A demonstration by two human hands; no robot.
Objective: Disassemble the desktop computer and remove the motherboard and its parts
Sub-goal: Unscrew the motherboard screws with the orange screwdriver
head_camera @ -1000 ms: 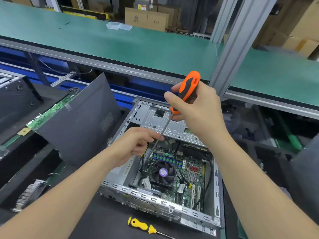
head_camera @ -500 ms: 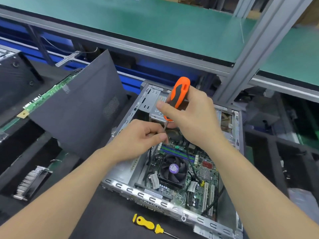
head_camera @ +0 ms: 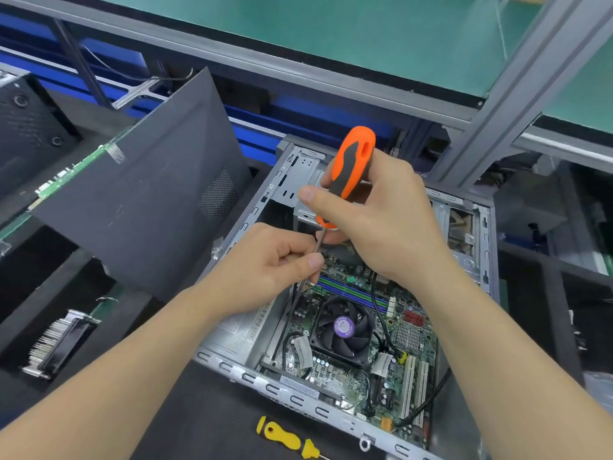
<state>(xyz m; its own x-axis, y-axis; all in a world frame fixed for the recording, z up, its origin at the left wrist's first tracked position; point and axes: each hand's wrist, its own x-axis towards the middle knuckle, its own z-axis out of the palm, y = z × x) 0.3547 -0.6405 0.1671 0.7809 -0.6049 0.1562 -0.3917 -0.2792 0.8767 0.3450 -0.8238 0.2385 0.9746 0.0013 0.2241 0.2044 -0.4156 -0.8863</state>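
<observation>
Open PC case [head_camera: 232,368] lies on its side on the dark surface [head_camera: 199,419], lid off, and the motherboard [head_camera: 409,336] sits flat inside on the case floor. On the board there's a black CPU fan [head_camera: 341,330] w/ a purple sticker in the centre and green-and-blue RAM slots [head_camera: 351,292] just behind it. White expansion slots [head_camera: 411,386] sit toward the near-right corner, and a black cable [head_camera: 378,303] snakes down btw the fan and the right side. A metal drive cage [head_camera: 305,180] fills the far end of the case.

Right grip [head_camera: 381,224] is wrapped round the handle of the orange screwdriver [head_camera: 353,164], thumb out front, tool nearly upright over the far-left part of the board. Left grip [head_camera: 265,263] is curled, thumb and forefinger pinching the thin shaft lower down.

The tip is hard to call. The shaft runs down past the left thumb toward the board's far-left corner, but what it lands on is too small to make out. Both hands cover the far strip of the board. The case's near-right corner is cut off at the bottom edge.

Around it, a grey side panel [head_camera: 142,207] is propped tilted just left of the case. A yellow screwdriver [head_camera: 285,438] lies on the surface in front, shaft cut off by the frame. A finned heatsink [head_camera: 56,346] sits well left, and a green circuit board [head_camera: 66,171] is partly hidden behind the panel. Beyond are a green shelf [head_camera: 331,34] and an aluminium post [head_camera: 517,94].
</observation>
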